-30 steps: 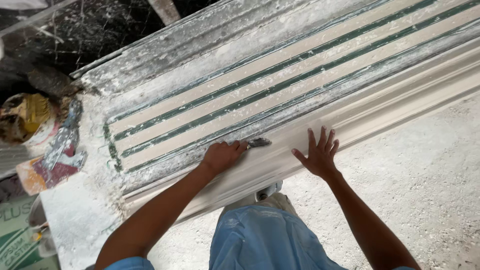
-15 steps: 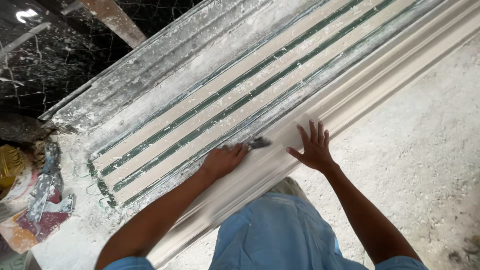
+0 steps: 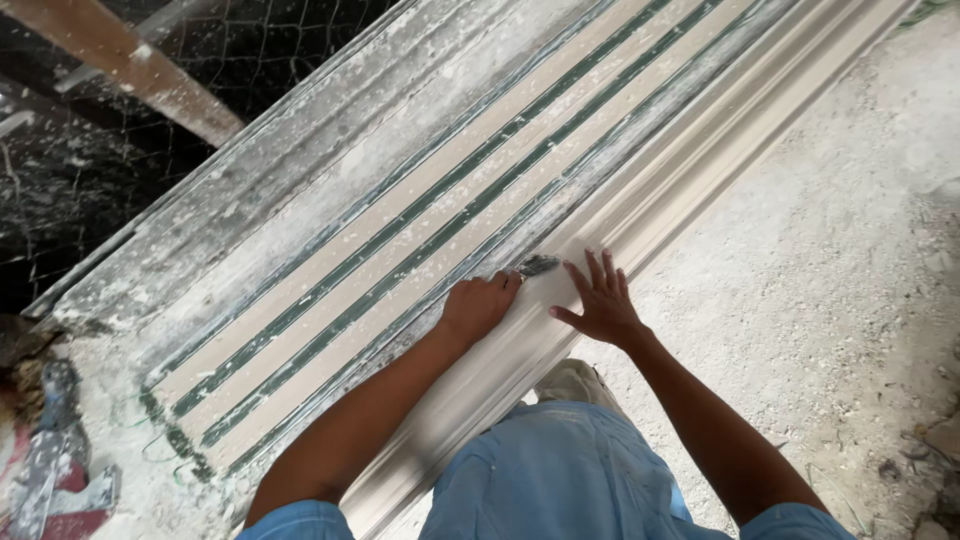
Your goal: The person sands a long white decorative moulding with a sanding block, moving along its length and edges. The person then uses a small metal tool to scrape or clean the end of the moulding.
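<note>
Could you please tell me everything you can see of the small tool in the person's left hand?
The small dark-bladed scraping tool shows only its front end: a short, flat, greyish blade flecked with white plaster, sticking out past the fingertips of the left hand. Its handle is hidden inside that closed fist, so its shape cannot be told. The blade lies low and flat against the upper edge of the long white plaster moulding, pointing up and right along it. The right hand, spread flat on the moulding, rests just beside the blade.

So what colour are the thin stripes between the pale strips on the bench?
Dark green stripes, clearest in the head view.
</note>
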